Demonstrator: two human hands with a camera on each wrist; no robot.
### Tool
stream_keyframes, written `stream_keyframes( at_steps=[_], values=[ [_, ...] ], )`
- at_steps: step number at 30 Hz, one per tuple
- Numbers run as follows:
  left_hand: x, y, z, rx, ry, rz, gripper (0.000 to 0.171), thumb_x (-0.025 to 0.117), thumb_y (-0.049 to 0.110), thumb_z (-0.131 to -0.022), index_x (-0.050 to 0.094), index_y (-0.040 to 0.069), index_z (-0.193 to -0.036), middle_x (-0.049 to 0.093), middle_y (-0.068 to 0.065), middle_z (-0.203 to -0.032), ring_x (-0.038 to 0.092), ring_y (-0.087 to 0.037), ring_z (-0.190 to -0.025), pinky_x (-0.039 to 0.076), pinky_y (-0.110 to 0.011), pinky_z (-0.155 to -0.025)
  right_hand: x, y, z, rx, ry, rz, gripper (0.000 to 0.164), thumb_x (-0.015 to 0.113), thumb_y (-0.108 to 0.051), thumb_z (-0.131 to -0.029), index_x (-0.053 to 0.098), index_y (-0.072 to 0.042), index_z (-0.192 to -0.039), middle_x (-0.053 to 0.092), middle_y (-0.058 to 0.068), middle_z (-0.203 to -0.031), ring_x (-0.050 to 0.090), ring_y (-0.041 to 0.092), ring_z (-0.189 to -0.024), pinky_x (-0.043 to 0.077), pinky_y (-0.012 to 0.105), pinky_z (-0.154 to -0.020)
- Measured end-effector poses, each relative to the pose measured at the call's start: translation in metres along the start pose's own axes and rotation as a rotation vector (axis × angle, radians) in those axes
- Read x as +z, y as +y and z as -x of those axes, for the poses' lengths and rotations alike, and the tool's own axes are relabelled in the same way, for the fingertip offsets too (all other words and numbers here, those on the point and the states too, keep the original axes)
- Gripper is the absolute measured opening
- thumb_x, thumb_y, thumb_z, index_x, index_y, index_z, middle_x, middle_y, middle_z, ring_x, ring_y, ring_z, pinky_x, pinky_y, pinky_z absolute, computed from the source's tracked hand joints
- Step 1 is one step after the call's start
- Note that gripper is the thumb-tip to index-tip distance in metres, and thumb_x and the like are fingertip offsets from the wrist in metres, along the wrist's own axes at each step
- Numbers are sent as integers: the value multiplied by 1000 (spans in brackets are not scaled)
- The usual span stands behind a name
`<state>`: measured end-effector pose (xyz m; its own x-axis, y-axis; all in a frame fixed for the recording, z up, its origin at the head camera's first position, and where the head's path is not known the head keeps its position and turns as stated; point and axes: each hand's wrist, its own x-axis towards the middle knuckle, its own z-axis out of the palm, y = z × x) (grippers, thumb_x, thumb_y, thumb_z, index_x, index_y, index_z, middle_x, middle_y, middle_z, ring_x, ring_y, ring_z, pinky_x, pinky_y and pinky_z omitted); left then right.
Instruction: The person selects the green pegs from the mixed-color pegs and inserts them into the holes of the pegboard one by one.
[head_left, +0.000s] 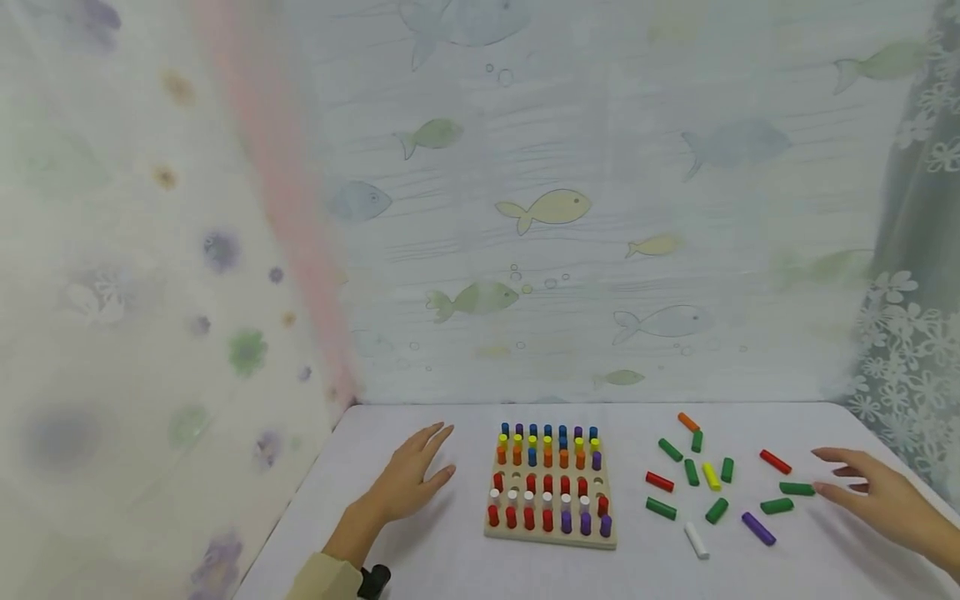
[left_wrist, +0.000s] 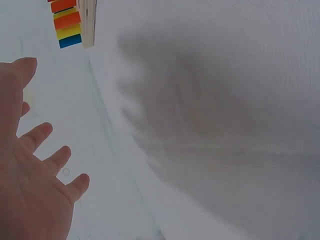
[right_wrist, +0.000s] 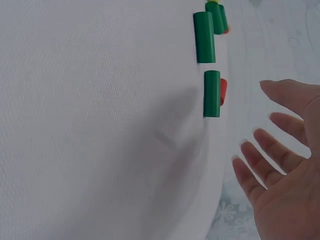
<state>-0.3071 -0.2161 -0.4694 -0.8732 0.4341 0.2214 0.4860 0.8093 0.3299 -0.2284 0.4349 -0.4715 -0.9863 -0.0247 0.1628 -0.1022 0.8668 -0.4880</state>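
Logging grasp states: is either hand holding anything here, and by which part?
Nothing is held. The left hand lies open beside the peg board; the right hand is open, fingertips near a green peg, not gripping it.

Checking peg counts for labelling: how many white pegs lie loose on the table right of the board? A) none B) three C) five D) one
D: only one white peg lies loose, near the front of the scatter, beside the purple peg and right of the board.
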Motion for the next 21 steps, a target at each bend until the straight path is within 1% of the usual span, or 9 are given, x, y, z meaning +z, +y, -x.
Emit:
stream_keyframes(
  at_steps=[5, 7, 10, 14, 18, 21],
  values=[
    [9, 2, -5, -14, -20, 26, 63, 59, 38, -104, 36, 17, -160, 36, -11, -163, 35, -35, -149, 32, -64, -116, 3, -3, -1, 24, -32, -19, 63, 70, -28, -99, 47, 19, -134, 49, 46, -129, 58, 58, -106, 56, 59, -80],
    [11, 4, -6, -14, -27, 42, 62, 58, 37, -105, 38, 16, -159, 37, -11, -163, 36, -36, -148, 33, -64, -115, 4, -4, -2, 38, -54, -25, 63, 69, -29, -99, 47, 19, -133, 50, 45, -129, 58, 57, -106, 56, 59, -80],
    [14, 6, -10, -6, -35, 59, 61, 58, 37, -105, 39, 14, -158, 39, -13, -161, 38, -38, -147, 34, -65, -114, 7, -3, -4, 72, -107, -44, 65, 68, -32, -100, 47, 20, -133, 51, 44, -129, 59, 55, -106, 57, 57, -80],
    [19, 7, -14, -9, -63, 80, 60, 58, 36, -105, 40, 12, -157, 39, -14, -161, 38, -39, -146, 34, -67, -113, 9, 0, -6, 106, -174, -83, 67, 67, -34, -100, 47, 20, -133, 51, 43, -130, 60, 52, -106, 57, 55, -81],
    [23, 8, -18, -23, -93, 99, 60, 56, 36, -105, 39, 13, -158, 38, -13, -161, 38, -39, -147, 35, -67, -113, 11, 2, -6, 99, -186, -102, 64, 68, -31, -99, 48, 19, -133, 52, 42, -131, 61, 49, -106, 56, 54, -81],
    [26, 8, -21, -28, -109, 112, 60, 55, 36, -106, 38, 14, -159, 38, -12, -162, 37, -38, -147, 34, -66, -113, 13, 3, -6, 72, -164, -97, 59, 69, -27, -99, 50, 19, -131, 55, 41, -129, 63, 47, -104, 56, 53, -80]
  ],
)
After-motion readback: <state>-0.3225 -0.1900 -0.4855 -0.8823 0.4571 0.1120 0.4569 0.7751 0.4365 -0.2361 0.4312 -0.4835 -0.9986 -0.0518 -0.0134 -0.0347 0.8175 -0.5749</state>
